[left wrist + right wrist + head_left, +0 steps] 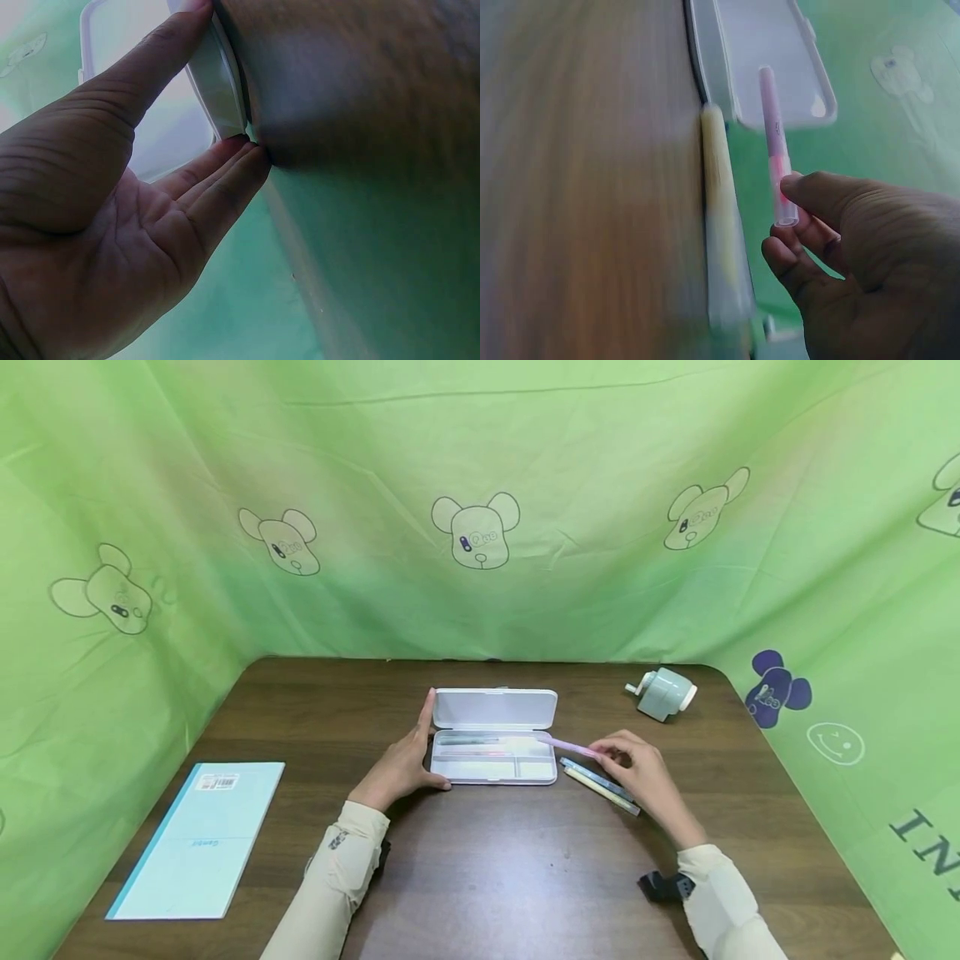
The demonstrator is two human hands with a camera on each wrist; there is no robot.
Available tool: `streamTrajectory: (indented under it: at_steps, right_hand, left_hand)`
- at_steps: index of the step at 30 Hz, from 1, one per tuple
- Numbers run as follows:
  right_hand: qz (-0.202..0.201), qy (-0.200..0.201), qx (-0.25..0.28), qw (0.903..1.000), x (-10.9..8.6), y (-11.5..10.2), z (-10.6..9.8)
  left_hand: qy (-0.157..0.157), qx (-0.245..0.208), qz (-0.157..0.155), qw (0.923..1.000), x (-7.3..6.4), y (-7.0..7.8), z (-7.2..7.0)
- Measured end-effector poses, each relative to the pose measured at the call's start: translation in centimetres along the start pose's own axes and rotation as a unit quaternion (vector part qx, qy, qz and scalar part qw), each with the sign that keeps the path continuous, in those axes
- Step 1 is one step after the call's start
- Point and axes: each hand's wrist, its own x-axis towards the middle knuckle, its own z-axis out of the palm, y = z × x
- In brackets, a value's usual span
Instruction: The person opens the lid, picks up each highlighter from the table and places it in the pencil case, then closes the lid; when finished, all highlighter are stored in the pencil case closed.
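Apparently, the step in hand was bringing the pink pen [573,747] to the case [495,782]. The pen sat at the case's right side, its far end reaching over the rim in the head view; whether it touched anything there could not be told. The right hand [633,768] pinched its near end between thumb and fingers. From there, the move seemed to call for carrying the pen further left, levelling it along the long rear compartment [525,745], then letting go.

At the case's left side, the left hand [405,764] had its fingers spread wide, thumb by the front corner and index finger up beside the raised lid [495,710], probably to steady it. A greyish pen [468,739] already lay inside.

Just right of the case, a blue pen [596,779] and a yellow pen [602,791] lay side by side on the worktop [525,877]. Farther out stood a sharpener [663,693] at the back right, with a notebook [198,839] at the left.

Only the right wrist view showed the clear end [777,169] under the thumb; the left wrist view alone showed fingertips against the case's outer wall. Neither revealed its compartments, which the head view did.
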Motion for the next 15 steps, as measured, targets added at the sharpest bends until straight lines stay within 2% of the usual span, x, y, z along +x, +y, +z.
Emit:
streamTrajectory:
  at_steps: [8, 15]
  right_hand:
    - [-0.003, -0.053, 0.032, 0.9981, 2.3, -2.5, 3.9]
    - [-0.038, -0.073, 0.052, 0.9952, 4.1, -4.7, 7.1]
  left_hand:
    - [0.005, -0.002, 0.003, 1.0000, 0.0, 0.0, 0.2]
    - [0.007, -0.001, 0.008, 0.9999, 0.1, -0.2, 0.2]
